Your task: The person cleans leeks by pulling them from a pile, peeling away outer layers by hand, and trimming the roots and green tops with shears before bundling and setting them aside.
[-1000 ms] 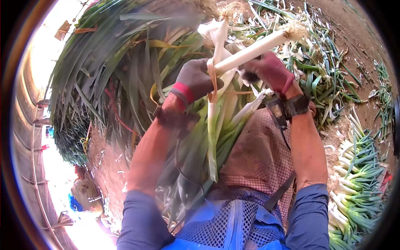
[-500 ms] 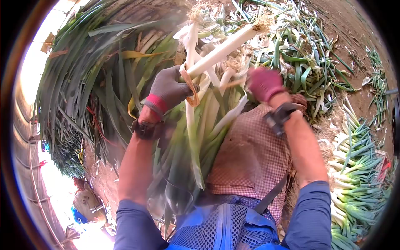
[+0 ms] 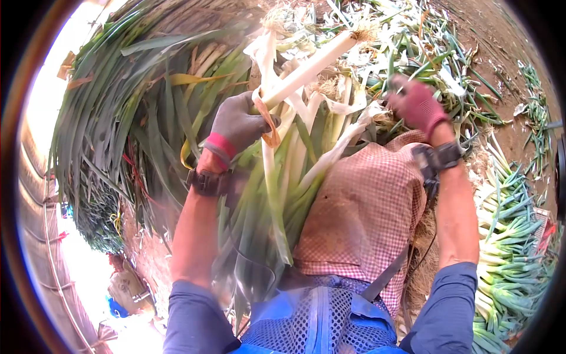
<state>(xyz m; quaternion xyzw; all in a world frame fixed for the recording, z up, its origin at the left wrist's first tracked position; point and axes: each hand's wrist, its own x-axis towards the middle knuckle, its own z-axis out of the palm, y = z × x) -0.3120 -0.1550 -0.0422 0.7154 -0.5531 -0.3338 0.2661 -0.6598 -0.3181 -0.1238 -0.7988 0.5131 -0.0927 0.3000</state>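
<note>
My left hand (image 3: pixel 239 124), in a grey and red glove, is closed around a leek (image 3: pixel 309 68). The white shaft slants up to the right and ends in a tuft of roots. A tan strip of peel (image 3: pixel 268 121) hangs beside my fingers. More leeks (image 3: pixel 289 171) with loose white outer layers lie below, over my lap. My right hand (image 3: pixel 418 103), in a red glove and blurred, is apart from the leek above the trimmings, with its fingers parted and nothing visible in them.
A large heap of untrimmed leeks (image 3: pixel 135 112) stands at the left. Peeled leaves and trimmings (image 3: pixel 413 47) cover the ground ahead. Cleaned leeks (image 3: pixel 501 248) lie in a row at the right. A checked cloth (image 3: pixel 359 206) covers my leg.
My right hand has swung right, away from the leek, and its fingers have opened; the pale strip by it earlier is no longer there. My left hand stays almost in place.
</note>
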